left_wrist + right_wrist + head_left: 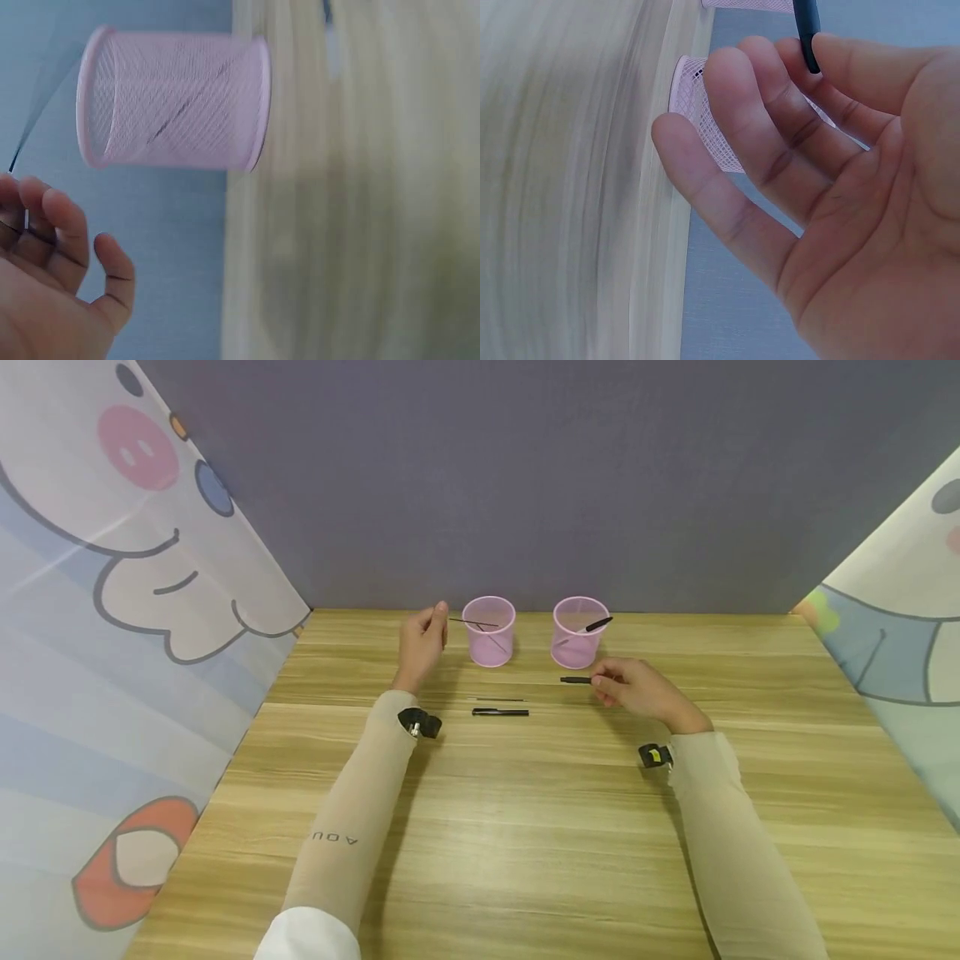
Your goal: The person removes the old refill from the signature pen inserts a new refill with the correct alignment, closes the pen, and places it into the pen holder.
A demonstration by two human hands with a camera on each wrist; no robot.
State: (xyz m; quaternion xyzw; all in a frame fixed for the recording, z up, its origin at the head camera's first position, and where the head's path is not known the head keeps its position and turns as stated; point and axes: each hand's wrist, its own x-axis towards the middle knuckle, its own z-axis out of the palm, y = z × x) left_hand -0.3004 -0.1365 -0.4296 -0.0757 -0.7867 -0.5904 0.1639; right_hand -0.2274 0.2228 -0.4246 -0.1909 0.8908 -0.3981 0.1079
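Note:
My left hand (422, 647) pinches one end of a thin dark stick (468, 622), which reaches across the mouth of the left pink mesh cup (491, 653). Through that cup's mesh another thin stick (180, 116) shows, leaning inside. On the other side, my right hand (633, 687) pinches a black pen (575, 680) between thumb and index finger, in front of the right pink mesh cup (576, 652). A black pen (598, 624) leans in the right cup, its dark end above the rim. In the right wrist view the other fingers spread loosely below the held pen (807, 30).
A thin stick (498, 699) and a black pen with a clip (500, 712) lie parallel on the wooden table (510, 827), between the hands. Behind the cups rises a grey partition (525, 485). Cartoon-print panels (60, 652) flank the table.

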